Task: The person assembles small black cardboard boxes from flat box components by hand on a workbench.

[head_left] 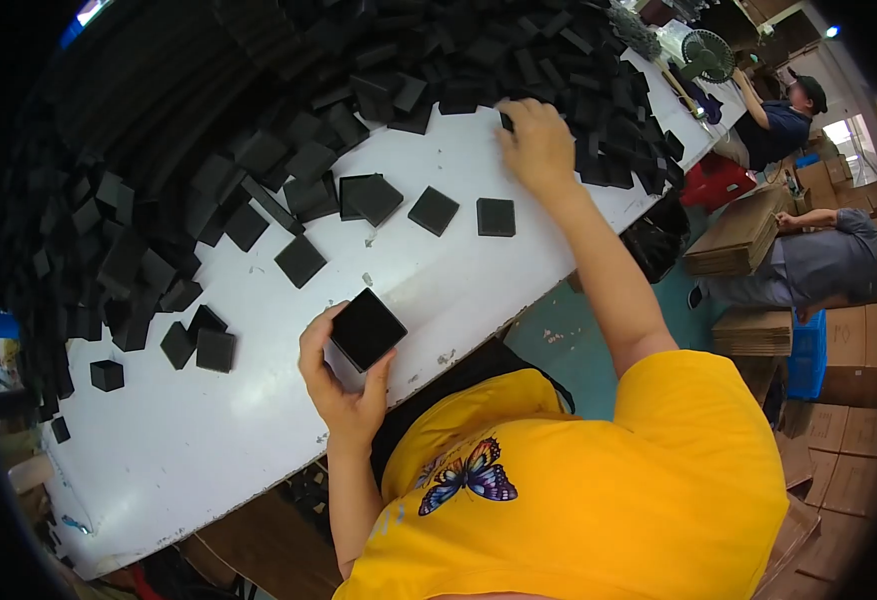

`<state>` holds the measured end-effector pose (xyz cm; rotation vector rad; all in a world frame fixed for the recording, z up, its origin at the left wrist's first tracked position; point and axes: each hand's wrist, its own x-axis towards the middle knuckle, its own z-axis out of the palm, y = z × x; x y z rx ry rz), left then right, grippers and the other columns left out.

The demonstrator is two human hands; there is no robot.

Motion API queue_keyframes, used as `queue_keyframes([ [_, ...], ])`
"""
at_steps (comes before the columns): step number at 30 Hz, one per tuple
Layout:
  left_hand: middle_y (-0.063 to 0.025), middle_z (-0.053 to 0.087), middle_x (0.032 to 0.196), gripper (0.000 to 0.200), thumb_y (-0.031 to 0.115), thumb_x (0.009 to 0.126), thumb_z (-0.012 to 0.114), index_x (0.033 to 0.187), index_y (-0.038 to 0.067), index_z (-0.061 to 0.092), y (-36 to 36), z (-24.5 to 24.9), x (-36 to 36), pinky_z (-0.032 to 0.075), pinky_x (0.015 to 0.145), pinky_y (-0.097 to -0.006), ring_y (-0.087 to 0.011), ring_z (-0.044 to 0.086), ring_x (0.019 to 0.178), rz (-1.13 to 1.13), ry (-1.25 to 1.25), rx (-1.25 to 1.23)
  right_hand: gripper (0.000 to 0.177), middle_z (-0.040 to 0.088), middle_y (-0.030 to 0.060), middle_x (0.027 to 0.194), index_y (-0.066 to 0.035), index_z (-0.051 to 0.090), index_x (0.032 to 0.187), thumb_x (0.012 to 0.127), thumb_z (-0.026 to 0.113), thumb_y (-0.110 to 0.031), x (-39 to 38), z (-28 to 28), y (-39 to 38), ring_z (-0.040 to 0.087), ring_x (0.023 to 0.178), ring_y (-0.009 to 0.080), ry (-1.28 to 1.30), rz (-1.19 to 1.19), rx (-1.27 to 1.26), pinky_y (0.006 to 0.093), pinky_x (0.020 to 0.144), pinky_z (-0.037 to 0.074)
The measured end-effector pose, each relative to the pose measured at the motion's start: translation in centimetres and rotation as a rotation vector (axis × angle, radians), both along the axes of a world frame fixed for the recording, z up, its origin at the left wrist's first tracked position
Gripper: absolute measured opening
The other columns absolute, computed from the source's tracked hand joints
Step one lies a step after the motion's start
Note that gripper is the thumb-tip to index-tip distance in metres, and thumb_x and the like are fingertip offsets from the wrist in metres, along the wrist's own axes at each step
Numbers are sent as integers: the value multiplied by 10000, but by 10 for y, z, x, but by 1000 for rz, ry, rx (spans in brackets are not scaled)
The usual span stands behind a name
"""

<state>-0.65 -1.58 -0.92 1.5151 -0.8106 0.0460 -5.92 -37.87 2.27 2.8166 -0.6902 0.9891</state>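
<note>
My left hand [351,392] grips a square black box [369,330] by its sides, thumb on one edge and fingers on the other. It is held just above the front part of the white table. Farther out, my right hand [542,150] reaches to the near edge of a large pile of similar black boxes [489,60]. Its fingers are bent around a small black box [506,121], which is mostly hidden by the hand. Between my hands lie loose black boxes, one [496,217] flat and another [434,211] turned at an angle.
The white table [259,400] carries more scattered boxes at left, including a small cube [107,375]. At right, a person [809,260] stands by stacked cardboard [744,235]; another person [784,120] is near a fan [707,56]. Cartons [849,430] and a blue crate [808,355] stand there.
</note>
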Motion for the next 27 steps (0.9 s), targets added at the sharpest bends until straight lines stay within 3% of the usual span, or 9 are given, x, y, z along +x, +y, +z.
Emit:
queue_keyframes([
  [6, -196, 567, 1350, 824, 76, 770, 871, 1433, 38, 384, 3, -4, 0, 396, 1111, -421, -303, 560, 1248, -12, 65, 47, 200, 616, 79, 995, -69, 702, 1023, 824, 716, -76, -23, -17, -15, 603, 982, 312, 42, 38, -13, 423, 801, 520],
  [11, -199, 574, 1342, 844, 77, 768, 873, 1443, 44, 369, 3, -2, 1, 387, 1115, -419, -301, 560, 1252, -16, 68, 38, 164, 656, 79, 961, -81, 721, 958, 828, 769, -170, -21, 9, 11, 643, 921, 295, -74, 181, 113, 422, 781, 525],
  [14, -202, 578, 1339, 862, 82, 766, 877, 1452, 49, 357, 5, -1, -2, 386, 1114, -420, -300, 563, 1249, -3, 77, 58, 206, 705, 103, 1015, -41, 737, 983, 826, 785, -165, -17, 30, -2, 677, 915, 296, -31, 37, 424, 394, 829, 546],
  [15, -204, 578, 1338, 869, 82, 765, 879, 1455, 50, 352, 6, 0, -3, 386, 1113, -421, -300, 564, 1248, -1, 86, 67, 294, 698, 104, 1148, -52, 721, 1069, 815, 792, -182, -17, 26, -7, 654, 981, 291, 77, 31, 635, 402, 896, 532],
  [18, -208, 579, 1339, 891, 80, 759, 885, 1463, 54, 340, 3, -1, 0, 387, 1109, -419, -301, 567, 1244, -1, 100, 39, 381, 666, 52, 1230, -99, 686, 1150, 793, 791, -178, -16, 4, -6, 589, 1079, 285, 188, 235, 178, 404, 933, 514],
  [19, -209, 579, 1339, 899, 79, 757, 887, 1466, 56, 336, 4, -1, -1, 388, 1108, -417, -301, 567, 1242, -10, 110, 34, 469, 635, 39, 1304, -114, 648, 1229, 782, 786, -139, -16, 2, -8, 545, 1155, 290, 229, 189, 271, 397, 993, 487],
  [23, -209, 596, 1317, 917, 52, 750, 885, 1473, 62, 322, 2, 1, -1, 398, 1096, -406, -296, 577, 1230, -24, 90, 12, 415, 671, 51, 1225, -108, 673, 1175, 775, 780, -103, -16, 17, -9, 553, 1155, 289, 368, 271, 294, 380, 994, 476],
  [26, -209, 610, 1292, 920, 45, 747, 884, 1473, 60, 319, 1, 1, 0, 408, 1086, -408, -293, 588, 1215, -31, 117, -13, 370, 680, 77, 1186, -91, 692, 1124, 766, 786, -102, -12, 28, 3, 562, 1150, 300, 353, 387, 234, 387, 992, 473],
  [27, -209, 619, 1279, 930, 46, 741, 887, 1474, 53, 315, 1, 0, 0, 416, 1077, -408, -293, 600, 1197, -33, 124, -6, 361, 679, 97, 1165, -75, 701, 1100, 755, 802, -108, -11, 30, 13, 589, 1137, 305, 203, 421, 360, 388, 995, 471],
])
